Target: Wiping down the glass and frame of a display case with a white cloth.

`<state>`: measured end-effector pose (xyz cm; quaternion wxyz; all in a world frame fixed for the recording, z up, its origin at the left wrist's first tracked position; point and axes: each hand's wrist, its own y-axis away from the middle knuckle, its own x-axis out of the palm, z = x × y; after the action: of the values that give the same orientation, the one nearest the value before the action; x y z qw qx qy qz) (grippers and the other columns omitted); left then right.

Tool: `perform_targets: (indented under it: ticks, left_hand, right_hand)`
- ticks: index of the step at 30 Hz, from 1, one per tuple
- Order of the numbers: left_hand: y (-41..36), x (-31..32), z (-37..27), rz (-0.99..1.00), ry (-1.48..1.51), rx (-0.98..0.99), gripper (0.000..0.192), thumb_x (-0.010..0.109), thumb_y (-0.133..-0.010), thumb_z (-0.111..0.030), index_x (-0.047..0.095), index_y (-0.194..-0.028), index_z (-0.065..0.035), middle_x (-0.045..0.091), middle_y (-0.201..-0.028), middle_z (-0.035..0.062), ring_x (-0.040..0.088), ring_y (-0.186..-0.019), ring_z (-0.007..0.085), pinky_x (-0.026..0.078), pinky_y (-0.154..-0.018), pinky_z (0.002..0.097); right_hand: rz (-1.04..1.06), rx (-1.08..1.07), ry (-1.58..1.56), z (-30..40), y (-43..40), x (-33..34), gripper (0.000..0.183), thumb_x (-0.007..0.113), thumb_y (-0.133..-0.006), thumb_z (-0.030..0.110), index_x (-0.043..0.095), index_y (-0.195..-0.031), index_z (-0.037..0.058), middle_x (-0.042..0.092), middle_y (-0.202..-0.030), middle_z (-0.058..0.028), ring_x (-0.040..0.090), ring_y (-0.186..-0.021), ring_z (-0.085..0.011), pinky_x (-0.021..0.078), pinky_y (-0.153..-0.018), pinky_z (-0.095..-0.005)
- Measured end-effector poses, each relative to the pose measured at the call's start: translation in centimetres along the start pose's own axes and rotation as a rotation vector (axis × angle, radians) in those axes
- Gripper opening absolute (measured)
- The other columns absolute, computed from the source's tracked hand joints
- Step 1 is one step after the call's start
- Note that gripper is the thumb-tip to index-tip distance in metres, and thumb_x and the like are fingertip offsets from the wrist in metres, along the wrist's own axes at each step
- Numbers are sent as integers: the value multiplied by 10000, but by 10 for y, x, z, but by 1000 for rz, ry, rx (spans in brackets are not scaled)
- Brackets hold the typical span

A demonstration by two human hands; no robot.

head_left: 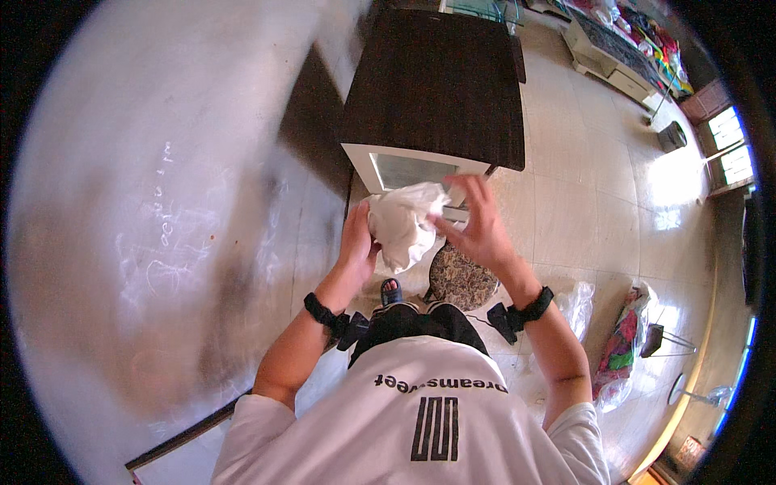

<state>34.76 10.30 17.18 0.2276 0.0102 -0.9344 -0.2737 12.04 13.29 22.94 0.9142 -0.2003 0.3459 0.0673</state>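
Observation:
A crumpled white bundle (pixel 405 225), cloth or thin plastic, is held up before me. My left hand (pixel 359 239) grips its left side, the fingers partly hidden by the folds. On the other side, my right hand (pixel 476 221) has its fingers spread, with the fingertips close to the bundle's right edge; whether they touch it I cannot tell. Beyond the bundle stands a cabinet or table with a dark wood-look top (pixel 433 91) and a white-framed glass front (pixel 412 171). Black straps are round both my wrists.
A round stool with a patterned seat (pixel 464 276) stands just below my right hand. A wall with chalk-like marks (pixel 163 242) rises at the left. Clear plastic bags (pixel 576 309) and a bag of colourful cloth (pixel 624 345) lie on the floor at the right, near a stand fan (pixel 679 389).

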Motion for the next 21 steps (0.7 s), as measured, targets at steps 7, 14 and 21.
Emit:
perform_targets:
  ticks: [7, 14, 21]
  left_hand:
    - [27, 17, -41, 168, 73, -42, 285, 542, -1035, -385, 624, -1112, -123, 638, -929, 10, 617, -851, 132, 517, -740, 316]
    - [27, -2, -67, 329, -382, 464, 112, 617, -998, -190, 556, -1004, -96, 538, -838, -25, 576, -828, 102, 485, -755, 282]
    - [16, -24, -28, 450, -537, 525, 459, 691, -965, -256, 469, -1340, -111, 616, -1137, 23, 580, -1040, 148, 489, -922, 315]
  right_hand:
    - [79, 349, -469, -14, 2, 50, 354, 643, -994, 198, 592, -1265, -23, 667, -1039, -89, 617, -961, -134, 529, -730, -287]
    - [50, 356, -812, 8, -19, 46, 254, 602, -1026, 239, 623, -1119, 3, 622, -942, 3, 540, -867, -67, 457, -747, -248]
    - [44, 423, -1094, 54, -35, 27, 222, 600, -1026, 249, 605, -1015, 28, 594, -978, 9, 550, -871, -71, 456, -746, -243]
